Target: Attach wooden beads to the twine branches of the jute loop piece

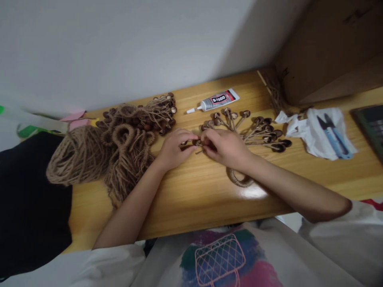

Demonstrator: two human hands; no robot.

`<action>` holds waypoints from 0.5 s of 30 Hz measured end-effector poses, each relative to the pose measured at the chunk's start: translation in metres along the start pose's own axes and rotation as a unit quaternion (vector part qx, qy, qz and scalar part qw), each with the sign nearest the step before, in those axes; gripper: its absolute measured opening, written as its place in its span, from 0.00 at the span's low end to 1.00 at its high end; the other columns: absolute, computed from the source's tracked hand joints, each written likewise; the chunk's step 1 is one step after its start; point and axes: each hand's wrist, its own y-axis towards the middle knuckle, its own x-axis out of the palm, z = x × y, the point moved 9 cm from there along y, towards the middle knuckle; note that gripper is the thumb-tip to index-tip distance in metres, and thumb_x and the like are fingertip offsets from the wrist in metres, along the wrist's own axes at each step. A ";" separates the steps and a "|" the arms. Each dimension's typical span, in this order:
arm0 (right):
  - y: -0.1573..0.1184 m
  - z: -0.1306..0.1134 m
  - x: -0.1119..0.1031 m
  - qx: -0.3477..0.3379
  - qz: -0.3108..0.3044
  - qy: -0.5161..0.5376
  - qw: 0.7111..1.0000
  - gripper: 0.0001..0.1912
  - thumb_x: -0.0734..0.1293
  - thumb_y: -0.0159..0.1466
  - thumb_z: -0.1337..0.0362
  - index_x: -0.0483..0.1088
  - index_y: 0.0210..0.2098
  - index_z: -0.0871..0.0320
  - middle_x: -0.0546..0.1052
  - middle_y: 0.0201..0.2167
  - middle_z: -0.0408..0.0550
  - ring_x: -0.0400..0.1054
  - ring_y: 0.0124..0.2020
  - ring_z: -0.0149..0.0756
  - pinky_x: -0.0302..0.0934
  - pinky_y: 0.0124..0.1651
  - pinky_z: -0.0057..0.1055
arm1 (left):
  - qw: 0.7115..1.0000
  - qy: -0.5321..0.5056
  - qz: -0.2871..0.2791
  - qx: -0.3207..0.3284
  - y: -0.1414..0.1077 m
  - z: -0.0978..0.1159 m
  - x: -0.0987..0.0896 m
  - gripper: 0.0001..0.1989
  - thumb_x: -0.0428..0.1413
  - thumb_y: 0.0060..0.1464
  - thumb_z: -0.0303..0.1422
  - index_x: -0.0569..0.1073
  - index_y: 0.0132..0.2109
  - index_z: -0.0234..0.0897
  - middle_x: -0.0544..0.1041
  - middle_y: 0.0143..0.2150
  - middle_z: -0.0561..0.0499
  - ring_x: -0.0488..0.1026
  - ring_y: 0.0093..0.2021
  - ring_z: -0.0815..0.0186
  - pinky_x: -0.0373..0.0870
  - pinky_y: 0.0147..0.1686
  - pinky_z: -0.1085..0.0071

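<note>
Over the middle of the wooden table, my left hand (176,149) is closed in a pinch on a small brown cap-like piece (196,142), possibly a nut shell. My right hand (227,148) pinches at the other side of it, where a short bit of twine sticks out; its fingertips hide exactly what they grip. Beyond and beside my right hand, twine strands fan out with several similar brown caps (269,129) on their ends. A twine-wrapped ring (239,179) shows partly from under my right forearm.
Left of my hands lie a ball of twine (79,157), twine-wrapped loops (124,137) and a heap of capped strands (155,113). A B-7000 glue tube (217,99) lies behind. At right are blue-handled snips (336,139) on white tissue (314,139) and a cardboard box (326,52).
</note>
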 end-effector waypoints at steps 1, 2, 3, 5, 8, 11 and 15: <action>0.000 0.001 0.000 0.006 0.002 0.009 1.000 0.08 0.62 0.60 0.68 0.66 0.40 0.58 0.77 0.33 0.48 0.70 0.33 0.38 0.55 0.34 0.29 | 1.000 -0.002 -0.001 -0.001 0.000 0.000 0.000 0.05 0.59 0.54 0.31 0.77 0.39 0.37 0.81 0.39 0.47 0.77 0.40 0.64 0.74 0.43 0.67; -0.001 0.001 0.000 0.012 0.003 0.020 1.000 0.08 0.62 0.60 0.68 0.66 0.40 0.58 0.77 0.33 0.48 0.70 0.34 0.38 0.56 0.35 0.29 | 1.000 -0.003 -0.003 -0.001 0.000 0.000 0.000 0.05 0.60 0.54 0.31 0.77 0.39 0.37 0.81 0.39 0.47 0.77 0.40 0.64 0.74 0.43 0.67; -0.001 0.002 0.000 0.017 0.005 0.030 0.999 0.09 0.63 0.60 0.68 0.66 0.41 0.58 0.77 0.33 0.48 0.70 0.34 0.39 0.57 0.35 0.29 | 1.000 -0.003 -0.004 0.000 0.000 0.000 0.000 0.06 0.60 0.54 0.31 0.77 0.39 0.37 0.81 0.39 0.47 0.77 0.39 0.64 0.73 0.42 0.67; -0.001 0.004 0.000 0.026 0.007 0.056 0.998 0.13 0.63 0.60 0.68 0.65 0.44 0.59 0.77 0.33 0.48 0.71 0.35 0.39 0.58 0.36 0.30 | 1.000 -0.004 -0.006 0.003 0.001 0.001 0.000 0.06 0.60 0.53 0.30 0.77 0.40 0.37 0.81 0.38 0.48 0.77 0.39 0.64 0.73 0.42 0.67; 0.001 0.005 -0.004 0.036 0.012 0.106 0.994 0.16 0.63 0.59 0.69 0.64 0.48 0.60 0.78 0.33 0.47 0.73 0.33 0.38 0.61 0.36 0.29 | 1.000 -0.006 -0.012 0.002 0.002 0.002 0.000 0.06 0.60 0.53 0.29 0.77 0.40 0.37 0.80 0.37 0.48 0.77 0.39 0.64 0.73 0.42 0.67; 0.004 0.006 -0.023 0.051 0.048 0.117 0.991 0.17 0.61 0.59 0.73 0.64 0.48 0.60 0.79 0.33 0.47 0.74 0.34 0.38 0.62 0.37 0.30 | 1.000 -0.008 -0.015 -0.001 0.002 0.003 0.000 0.07 0.60 0.52 0.28 0.76 0.40 0.37 0.81 0.37 0.49 0.77 0.39 0.65 0.72 0.42 0.68; 0.002 0.003 -0.041 0.089 0.070 0.074 0.991 0.20 0.61 0.58 0.74 0.64 0.51 0.61 0.80 0.34 0.49 0.74 0.35 0.41 0.62 0.37 0.32 | 1.000 -0.010 -0.009 -0.006 0.002 0.004 -0.001 0.07 0.62 0.51 0.29 0.76 0.40 0.37 0.81 0.37 0.49 0.76 0.38 0.65 0.71 0.42 0.68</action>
